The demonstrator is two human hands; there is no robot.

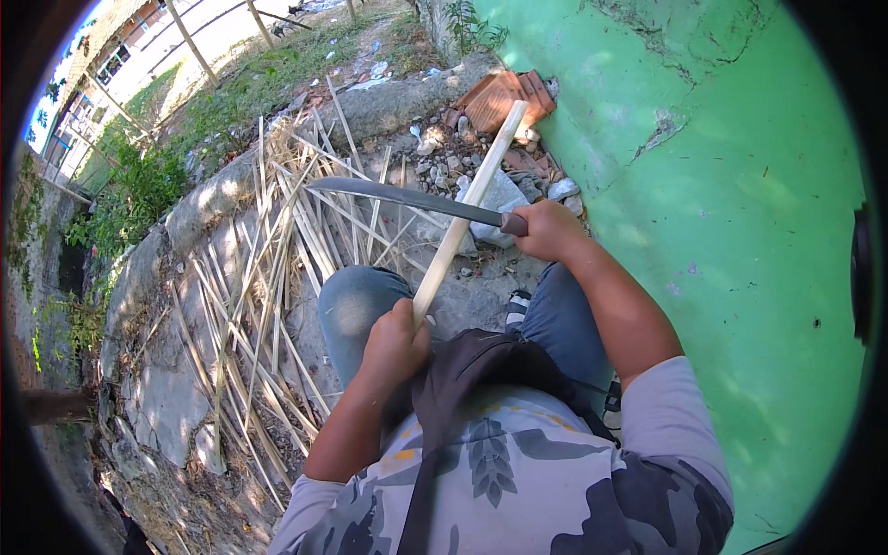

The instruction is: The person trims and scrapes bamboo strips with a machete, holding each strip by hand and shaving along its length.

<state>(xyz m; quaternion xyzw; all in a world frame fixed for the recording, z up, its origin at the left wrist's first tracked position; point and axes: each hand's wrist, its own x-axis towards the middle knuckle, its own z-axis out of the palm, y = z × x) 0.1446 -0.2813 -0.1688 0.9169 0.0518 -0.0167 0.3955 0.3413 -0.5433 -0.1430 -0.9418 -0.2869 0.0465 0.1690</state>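
The left hand (398, 342) is closed firmly around the lower end of the stick (483, 176), which slants upward before the body. The right hand (550, 231) grips the knife (407, 196), which lies across the stick, near the pale strips (314, 239).

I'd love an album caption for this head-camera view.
A long knife in the right hand crosses a pale strip held by the left hand, with scattered thin strips on the ground.
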